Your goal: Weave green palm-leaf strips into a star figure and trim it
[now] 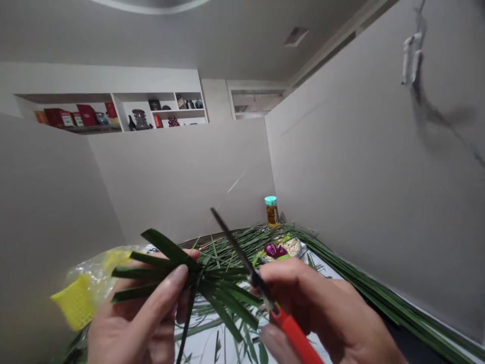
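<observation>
Leaf bundle [200, 275] sits just left of centre in the lower part of the frame, held up in the left hand [138, 318]. It's basically a bunch of flat green strips meeting at a tight middle, with some fanned out left, some right, and one thin one hanging toward the bottom edge. Left hand's closed in a pinch, thumb in front, fingers tucked behind, gripping it just left of that middle.

Right hand [322, 303], lower right, is curled around a red-handled cutter [297, 336], so pretty much closed. Its long dark blade points to the upper left, passing by the tips of the right-hand strips. Honestly can't tell if it's touching them, or if it's a knife or shut scissors.

Behind the hands there's a messy leaf pile [242, 242], plus loose scraps over the white tabletop [202, 349]. More long leaves [367, 290] run down the right side. Mid-right, something purple [276, 250] is lying near the pile, and past it stands a jar with a turquoise lid [272, 213]. Over at lower left: a yellow woven piece [78, 303] by some clear plastic [78, 275]. Wall shelves [132, 114] with boxes and ornaments fill the upper left.
</observation>
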The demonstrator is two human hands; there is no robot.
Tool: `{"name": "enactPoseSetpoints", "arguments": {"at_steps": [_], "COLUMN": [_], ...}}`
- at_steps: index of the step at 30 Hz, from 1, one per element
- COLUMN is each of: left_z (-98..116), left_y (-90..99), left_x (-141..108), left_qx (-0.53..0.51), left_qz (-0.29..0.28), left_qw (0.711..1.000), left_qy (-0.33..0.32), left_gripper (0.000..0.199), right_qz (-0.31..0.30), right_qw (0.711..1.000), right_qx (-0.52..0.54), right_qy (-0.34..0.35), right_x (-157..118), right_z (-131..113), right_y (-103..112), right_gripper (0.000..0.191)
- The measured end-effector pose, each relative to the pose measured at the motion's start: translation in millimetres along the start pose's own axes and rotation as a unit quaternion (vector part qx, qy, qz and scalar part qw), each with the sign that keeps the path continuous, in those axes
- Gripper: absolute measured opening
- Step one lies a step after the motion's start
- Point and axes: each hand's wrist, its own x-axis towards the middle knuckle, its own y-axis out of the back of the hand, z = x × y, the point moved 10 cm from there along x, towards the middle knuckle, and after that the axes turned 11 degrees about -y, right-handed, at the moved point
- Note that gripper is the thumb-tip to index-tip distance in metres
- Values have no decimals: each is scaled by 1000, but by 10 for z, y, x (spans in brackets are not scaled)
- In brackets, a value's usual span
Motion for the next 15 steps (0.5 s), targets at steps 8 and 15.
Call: {"name": "enactPoseSetpoints", "arguments": {"at_steps": [8, 15], "left_z": [-221, -443], "left_y": [-90, -101], "left_x": [-7, -120], "left_qx": [-68, -91], "left_qz": [-12, 11], "left_qw": [984, 958], "left_qy": [162, 270], "left_gripper": [37, 22], "right_qz": [98, 95], "right_qw": [983, 959], "right_qx": [71, 191], "right_qy": [-139, -186], "right_x": [237, 432], "right_z": [230, 530], "right_y": [388, 500], "right_gripper": [16, 34]}}
